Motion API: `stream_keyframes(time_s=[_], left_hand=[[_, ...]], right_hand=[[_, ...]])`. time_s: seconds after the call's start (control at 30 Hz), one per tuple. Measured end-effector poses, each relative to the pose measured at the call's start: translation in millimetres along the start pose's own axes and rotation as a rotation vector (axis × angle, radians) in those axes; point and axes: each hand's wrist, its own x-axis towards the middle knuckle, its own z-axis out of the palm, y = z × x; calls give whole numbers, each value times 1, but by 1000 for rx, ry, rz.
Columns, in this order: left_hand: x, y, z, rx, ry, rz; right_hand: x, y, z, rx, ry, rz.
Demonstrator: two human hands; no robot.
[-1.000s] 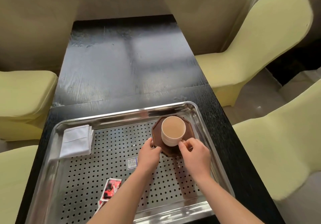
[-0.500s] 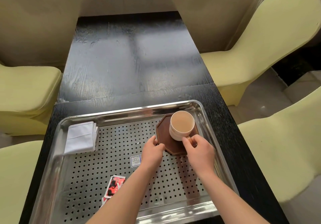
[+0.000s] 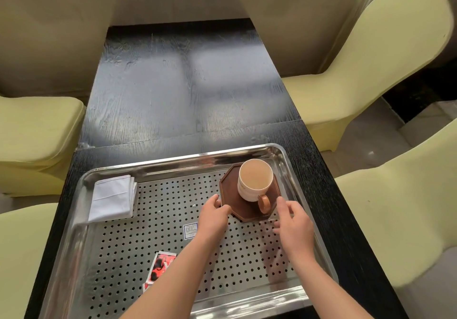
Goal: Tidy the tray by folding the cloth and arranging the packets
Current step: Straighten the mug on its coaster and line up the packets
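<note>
A steel perforated tray lies on the black table. A folded white cloth sits in its far left corner. Red and white packets lie near the tray's front, partly hidden under my left forearm. A cream cup stands on a brown octagonal coaster in the far right corner. My left hand touches the coaster's left edge with its fingertips. My right hand hovers just right of the coaster, fingers relaxed, holding nothing.
A small sticker label is on the tray floor between my hands. Pale yellow-green chairs stand on both sides of the table. The table's far half carries nothing; a wall ledge runs behind it.
The coaster with the cup slid toward the tray's far right corner. My right hand let go of the coaster and drew back to the right; my left hand stays at the coaster's edge.
</note>
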Motion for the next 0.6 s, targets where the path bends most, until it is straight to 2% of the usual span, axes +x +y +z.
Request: stream_keyframes(time_s=[0.1,0.2,0.4,0.6], left_hand=[[0,0,1,-11,8,11],[-1,1,1,4,4,21],[6,-2,-2,48,-39,51],[2,0,0,13,-75,86]], right_hand=[[0,16,1,-13,-50,130],[-2,22,6,-29,-145,144],[5,19,13,88,-162,166],[11,18,14,60,-156,193]])
